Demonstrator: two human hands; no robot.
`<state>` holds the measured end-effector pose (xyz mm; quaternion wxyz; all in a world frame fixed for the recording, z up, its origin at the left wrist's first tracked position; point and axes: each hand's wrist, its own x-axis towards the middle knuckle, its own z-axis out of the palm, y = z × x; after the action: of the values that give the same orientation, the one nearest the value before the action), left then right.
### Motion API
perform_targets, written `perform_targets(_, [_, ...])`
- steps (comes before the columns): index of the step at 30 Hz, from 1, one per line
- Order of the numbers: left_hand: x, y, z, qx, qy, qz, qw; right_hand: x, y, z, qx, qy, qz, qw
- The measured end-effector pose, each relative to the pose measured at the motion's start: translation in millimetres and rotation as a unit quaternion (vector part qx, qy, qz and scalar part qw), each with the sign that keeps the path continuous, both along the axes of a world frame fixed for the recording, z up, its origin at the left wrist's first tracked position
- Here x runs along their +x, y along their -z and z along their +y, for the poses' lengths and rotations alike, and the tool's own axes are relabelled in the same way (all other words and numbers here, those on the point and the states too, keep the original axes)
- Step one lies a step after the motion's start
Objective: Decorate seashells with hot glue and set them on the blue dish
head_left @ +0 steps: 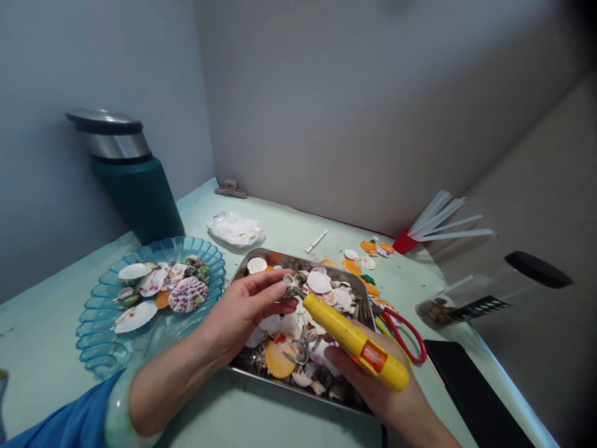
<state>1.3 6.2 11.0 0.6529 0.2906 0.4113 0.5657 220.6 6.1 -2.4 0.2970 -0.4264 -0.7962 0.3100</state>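
My right hand (382, 379) is wrapped round a yellow hot glue gun (347, 330) with an orange window in its side. Its metal nozzle points up and left, close to my left fingertips. Between the thumb and fingers of my left hand (252, 308) is a small shell (288, 281), partly covered; whether the nozzle touches it I cannot tell. Both hands are over a metal tray (298, 387) full of mixed seashells. An orange scallop shell (280, 356) lies at its near side, a white shell (319, 282) farther back.
On the left, a blue scalloped plate (100, 311) bears several shells, with a teal bottle (140, 193) behind it. Red-handled scissors (415, 339) and a black phone-like slab (471, 392) lie right. Glue sticks (441, 218) stand in a red cup (405, 241), near a clear jar (494, 292).
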Motion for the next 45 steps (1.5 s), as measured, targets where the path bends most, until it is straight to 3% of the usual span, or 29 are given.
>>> perform_targets(15, [-1.4,3.4,0.8,0.014,-0.002,0.002,1.000,-0.2,-1.9,-0.3,-0.008,-0.006,0.001,1.000])
perform_targets(28, [-3.4,4.3,2.0,0.034,-0.006,0.033,0.999,2.2,0.7,3.3,0.050,-0.014,0.019,0.998])
perform_targets(35, [-2.2,8.5,1.2,0.038,-0.002,0.076,0.996,-0.3,-2.9,-0.2,-0.002,-0.007,0.028,1.000])
perform_targets(45, [1.6,-1.0,-1.2,0.041,-0.016,0.157,0.987,-2.6,-0.8,-0.5,-0.031,0.014,0.028,0.999])
